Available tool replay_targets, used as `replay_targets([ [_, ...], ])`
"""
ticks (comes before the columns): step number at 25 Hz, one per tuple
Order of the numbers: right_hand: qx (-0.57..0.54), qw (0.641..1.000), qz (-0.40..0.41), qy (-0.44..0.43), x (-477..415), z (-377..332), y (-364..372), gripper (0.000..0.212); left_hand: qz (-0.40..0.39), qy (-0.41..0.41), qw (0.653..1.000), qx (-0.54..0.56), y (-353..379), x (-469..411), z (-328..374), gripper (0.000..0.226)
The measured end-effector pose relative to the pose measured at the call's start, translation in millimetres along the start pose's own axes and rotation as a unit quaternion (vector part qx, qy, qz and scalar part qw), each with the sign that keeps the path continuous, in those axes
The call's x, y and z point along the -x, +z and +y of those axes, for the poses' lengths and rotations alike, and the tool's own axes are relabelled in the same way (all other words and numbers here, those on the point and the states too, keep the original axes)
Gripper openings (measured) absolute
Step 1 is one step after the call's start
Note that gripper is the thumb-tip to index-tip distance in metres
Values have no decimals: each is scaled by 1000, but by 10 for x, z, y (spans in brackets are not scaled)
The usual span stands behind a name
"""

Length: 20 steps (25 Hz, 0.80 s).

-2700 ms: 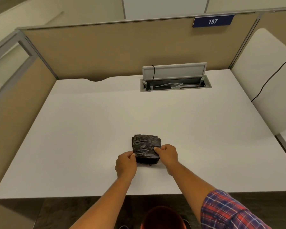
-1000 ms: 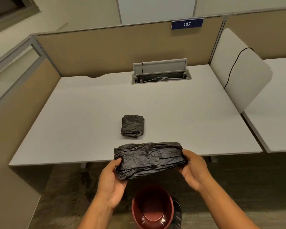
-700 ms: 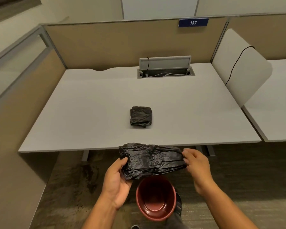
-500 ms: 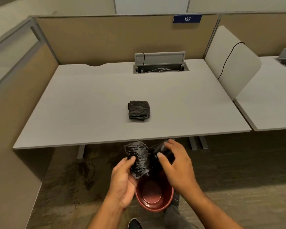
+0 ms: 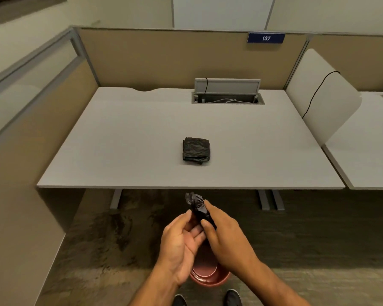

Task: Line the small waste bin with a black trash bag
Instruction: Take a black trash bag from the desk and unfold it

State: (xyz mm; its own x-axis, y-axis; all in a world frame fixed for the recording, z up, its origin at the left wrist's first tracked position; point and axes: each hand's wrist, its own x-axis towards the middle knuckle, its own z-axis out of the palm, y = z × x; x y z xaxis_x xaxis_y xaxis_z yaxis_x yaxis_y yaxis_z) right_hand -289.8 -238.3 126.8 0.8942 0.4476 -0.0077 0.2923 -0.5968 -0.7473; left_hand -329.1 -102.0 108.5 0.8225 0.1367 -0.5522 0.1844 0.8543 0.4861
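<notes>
A black trash bag (image 5: pixel 197 205) is bunched into a narrow crumpled strip between my two hands, in front of the desk's near edge. My left hand (image 5: pixel 181 241) cups it from below with the palm up. My right hand (image 5: pixel 223 235) pinches it from the right with thumb and fingers. Directly beneath both hands stands the small dark red waste bin (image 5: pixel 208 276) on the floor, mostly hidden by them. A second black bag, folded into a square (image 5: pixel 196 150), lies on the grey desk (image 5: pixel 131 140).
An open cable box (image 5: pixel 227 93) sits at the desk's back edge below tan partitions. A white divider (image 5: pixel 318 96) with a black cable separates a neighbouring desk on the right. My shoes (image 5: pixel 208 299) stand on the dark carpet behind the bin.
I lifted one bag off the folded stack, stepped back from the desk, and gathered the stretched bag into a tight bunch above the bin as my hands came together.
</notes>
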Motion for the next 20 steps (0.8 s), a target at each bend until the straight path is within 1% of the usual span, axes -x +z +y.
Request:
replay_targets([
  [3,2,1000,20,24,-6,90,-118,45,7,7,999,-43,10,-40,-85,27],
  [7,-21,1000,-1,13,30,219,-231,37,-23,10,997,-68,129,-29,-183,32],
  [9,-22,1000,-18,1,36,261,-261,31,-23,22,994,-109,199,-33,-221,24],
  [11,-34,999,-19,2,33,329,-295,30,-10,38,989,-142,253,-55,-260,17],
  [15,-132,990,11,53,-12,481,-403,31,-5,43,990,-136,316,-82,-287,17],
  [18,-154,985,29,76,-64,574,-474,31,1,39,991,-128,325,-107,-308,19],
  [20,-194,974,48,106,-86,623,-511,29,5,38,992,-121,331,-118,-317,15],
])
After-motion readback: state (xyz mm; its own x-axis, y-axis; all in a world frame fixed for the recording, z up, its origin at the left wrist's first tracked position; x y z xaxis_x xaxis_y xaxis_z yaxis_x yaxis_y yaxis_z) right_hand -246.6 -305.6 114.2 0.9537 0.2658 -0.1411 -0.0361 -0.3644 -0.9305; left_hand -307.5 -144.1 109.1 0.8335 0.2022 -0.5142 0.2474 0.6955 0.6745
